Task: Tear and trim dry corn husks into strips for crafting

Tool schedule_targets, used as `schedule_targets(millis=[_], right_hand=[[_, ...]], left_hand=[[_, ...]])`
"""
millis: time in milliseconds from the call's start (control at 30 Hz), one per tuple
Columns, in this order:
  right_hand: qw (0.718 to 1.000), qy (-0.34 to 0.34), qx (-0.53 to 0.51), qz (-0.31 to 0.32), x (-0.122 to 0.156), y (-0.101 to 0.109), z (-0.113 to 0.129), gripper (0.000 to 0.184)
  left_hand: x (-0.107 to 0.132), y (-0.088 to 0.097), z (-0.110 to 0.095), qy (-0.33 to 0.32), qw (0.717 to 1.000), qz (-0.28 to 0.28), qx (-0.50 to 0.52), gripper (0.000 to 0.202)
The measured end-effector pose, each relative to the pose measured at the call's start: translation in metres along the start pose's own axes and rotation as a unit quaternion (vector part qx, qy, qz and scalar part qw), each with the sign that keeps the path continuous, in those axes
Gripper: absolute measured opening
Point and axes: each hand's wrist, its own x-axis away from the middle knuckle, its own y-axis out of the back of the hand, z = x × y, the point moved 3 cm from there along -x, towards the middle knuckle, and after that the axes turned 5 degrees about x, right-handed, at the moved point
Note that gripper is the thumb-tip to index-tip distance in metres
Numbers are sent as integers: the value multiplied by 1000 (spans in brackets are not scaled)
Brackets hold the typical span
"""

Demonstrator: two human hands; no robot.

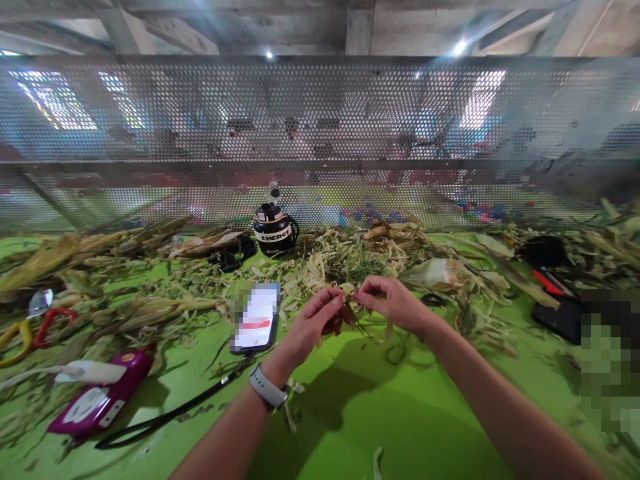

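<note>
Two bare hands nearly meet over a green tabletop (400, 420), your left hand (320, 317) and your right hand (393, 303) each with fingertips pinched on thin plant strands (361, 325), which trail down between them at the center of the clock. A watch (267, 387) with a pale band circles your left wrist. At twelve o'clock from your hands spreads a heap of shredded husk (340, 257), backed by a perforated metal screen (320, 133); at two lies a pale husk (435, 273). A black jug (274, 233) lettered "ENERGY" stands between ten and eleven. Near your left hand, at nine, lies a phone (260, 317) with its display lit. Farther out at eight, a purple device (105, 397) rests beneath a white piece (90, 372), near a black strap (200, 398). A dark flat object (557, 320) sits at three, well apart from your right hand.
</note>
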Motion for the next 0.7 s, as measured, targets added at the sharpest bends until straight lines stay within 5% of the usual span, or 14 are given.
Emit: schedule_targets(millis=[267,567,700], right_hand=[[995,-15,-99,-2,-2,-2,-3,25],[997,-34,-53,36,0,0,-4,39],[985,-55,-164,27,-2,-14,-5,36]], left_hand=[[-1,-1,1,1,1000,-9,-20,25],[-3,-1,1,-30,998,-5,-62,30],[-2,-5,1,-48,994,7,-95,26]])
